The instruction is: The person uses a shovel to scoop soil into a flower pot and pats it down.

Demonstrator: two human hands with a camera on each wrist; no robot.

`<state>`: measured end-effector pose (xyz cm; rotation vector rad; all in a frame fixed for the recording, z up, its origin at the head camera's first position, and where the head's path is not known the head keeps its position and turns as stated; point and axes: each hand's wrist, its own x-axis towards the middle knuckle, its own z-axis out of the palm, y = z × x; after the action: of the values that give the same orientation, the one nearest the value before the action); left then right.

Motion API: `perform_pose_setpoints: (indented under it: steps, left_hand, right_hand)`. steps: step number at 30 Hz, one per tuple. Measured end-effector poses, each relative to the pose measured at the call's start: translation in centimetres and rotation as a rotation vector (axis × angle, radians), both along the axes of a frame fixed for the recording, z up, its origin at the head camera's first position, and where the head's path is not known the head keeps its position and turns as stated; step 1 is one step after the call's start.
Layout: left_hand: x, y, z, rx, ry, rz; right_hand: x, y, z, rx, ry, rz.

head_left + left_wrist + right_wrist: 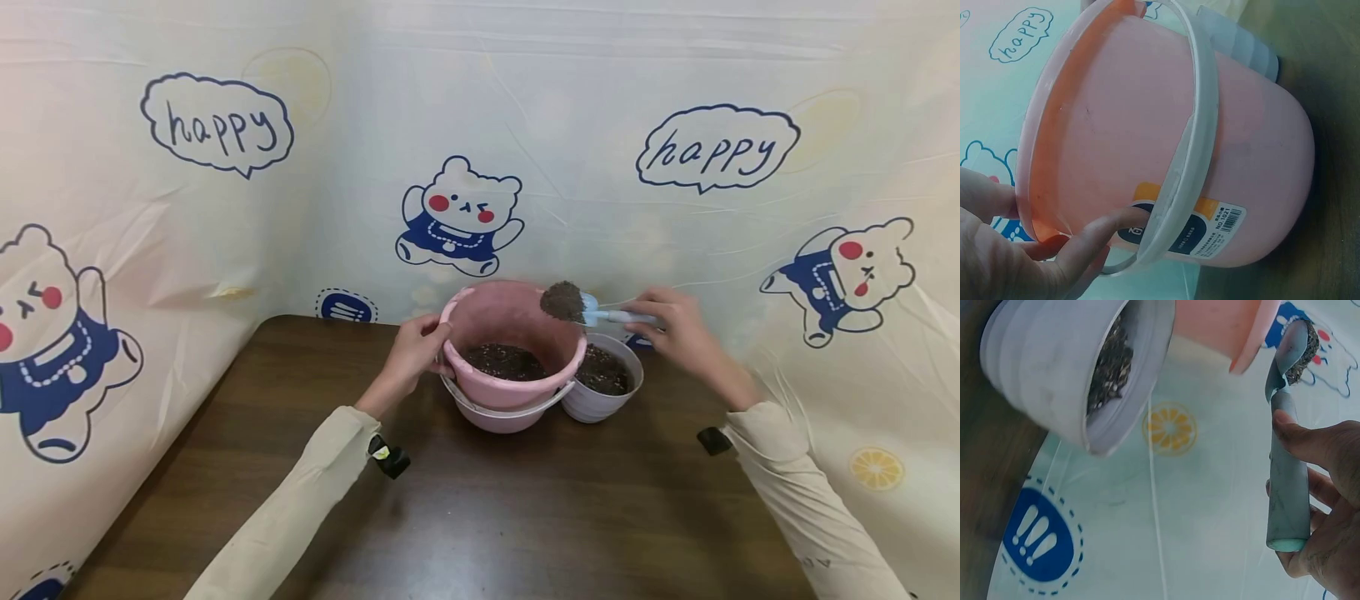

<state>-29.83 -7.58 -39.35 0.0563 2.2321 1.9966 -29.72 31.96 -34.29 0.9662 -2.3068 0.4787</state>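
My left hand [408, 354] grips the left rim of a pink bucket [487, 387] that stands on the table, with a finger along its labelled outer wall in the left wrist view. Dark soil [504, 361] covers the bucket's bottom, and its pale carrying handle [1204, 119] hangs down against the outside. In my right hand [678, 329] is the handle of a light-blue garden trowel [1288, 481]. A heap of soil [562, 302] sits on the trowel's blade, which overlaps the bucket's right rim in the head view.
Close beside the bucket on the right stands a white ribbed pot [592, 407] holding dark soil [603, 371]. Both stand toward the back of a dark wooden table [465, 517]. A printed cloth [585, 100] hangs behind and along both sides.
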Motion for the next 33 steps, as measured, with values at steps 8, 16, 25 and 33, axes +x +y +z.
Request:
perform_pose_setpoints:
  steps: [8,16,25,33]
  left_hand:
    - [0.0,0.0,0.4,0.0,-0.003,-0.009]
    - [0.0,-0.8,1.0,-0.026,-0.006,-0.026]
    - [-0.8,-2.0,1.4,-0.085,-0.035,-0.031]
    - [-1.1,-2.4,1.2,-0.113,-0.04,-0.058]
  right_hand:
    - [1.1,2.8,-0.2,-0.023,0.002,-0.068]
    - [2.1,4.7,-1.4,0.019,-0.016,-0.139]
    - [2.8,6.3,-3.6,0.061,-0.033,-0.189]
    - [3.1,6.5,-4.7,0.13,-0.032,-0.162]
